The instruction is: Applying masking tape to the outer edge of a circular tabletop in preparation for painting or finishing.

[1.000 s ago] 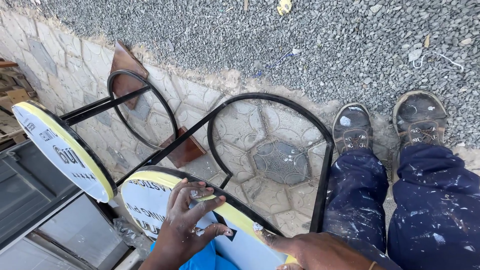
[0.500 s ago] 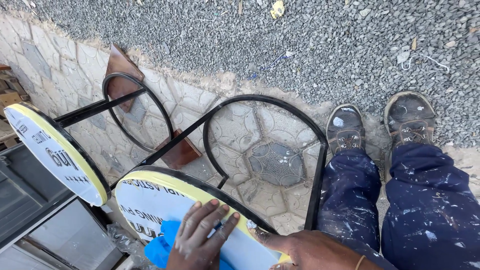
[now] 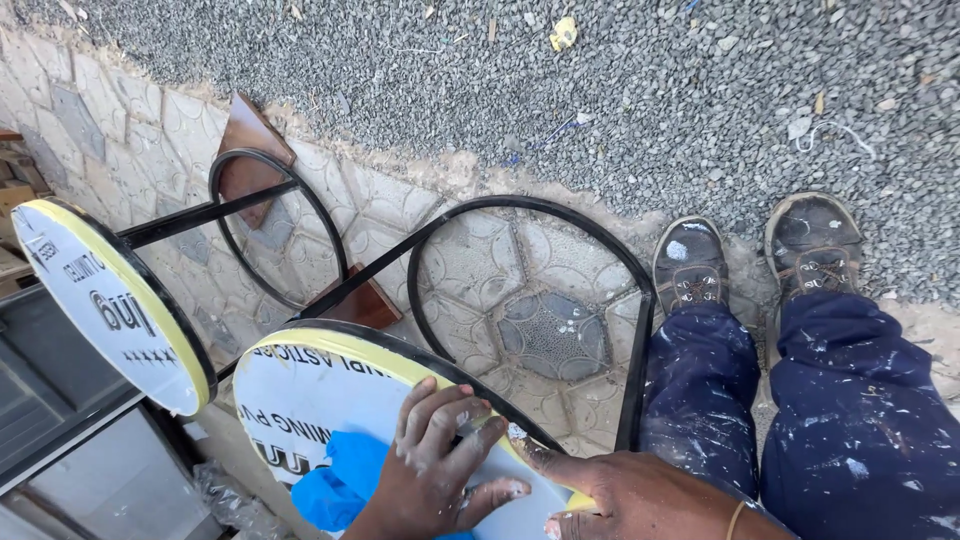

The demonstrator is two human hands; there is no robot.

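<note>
The near round sign lies low in the view, a white disc with a yellow edge band and dark lettering, seated in a black metal frame. Taking this disc as the landmark: a second round sign of the same white-and-yellow make stands tilted just beyond its left edge, and two open black hoops of the frame rise behind it, over patterned paving stones. A brown wooden block sits on the paving just behind the disc's top edge, with grey gravel farther back. A blue cloth lies on the disc's face, toward its lower part.

The left hand lies flat on the disc beside the cloth, fingers spread apart and pressing down, its grip closed on nothing. The right hand holds the disc's right-hand yellow rim (thumb on the edge); how far the fingers wrap under cannot be told. Right of the disc stand paint-flecked navy trousers and worn shoes.

Against half a second ago, the left hand has slid up and rightward toward the rim, and more of the blue cloth shows beside the wrist.
</note>
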